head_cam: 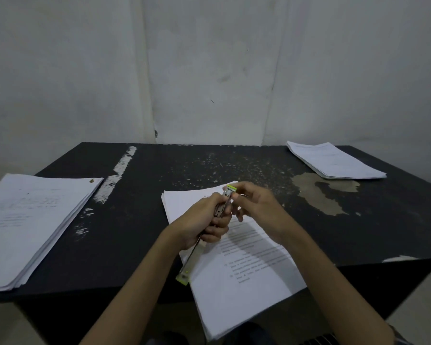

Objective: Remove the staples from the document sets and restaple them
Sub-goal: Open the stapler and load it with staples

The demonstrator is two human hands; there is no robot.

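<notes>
A stapler [186, 267] with yellow-green ends is swung open into one long line above the middle document set [249, 285]. My left hand [199, 221] grips its metal middle, with the lower arm sticking out toward me. My right hand [260, 207] has its thumb and forefinger pinching the stapler's upper end near the green tip. Whether a staple strip is between those fingers is too small to tell. The document set lies slanted on the black table [159, 168], its near end hanging over the front edge.
A thick stack of papers [28, 220] lies at the table's left edge. A thinner stack [334, 160] sits at the back right. White paint streaks and a worn tan patch mark the tabletop. A pale wall stands right behind the table.
</notes>
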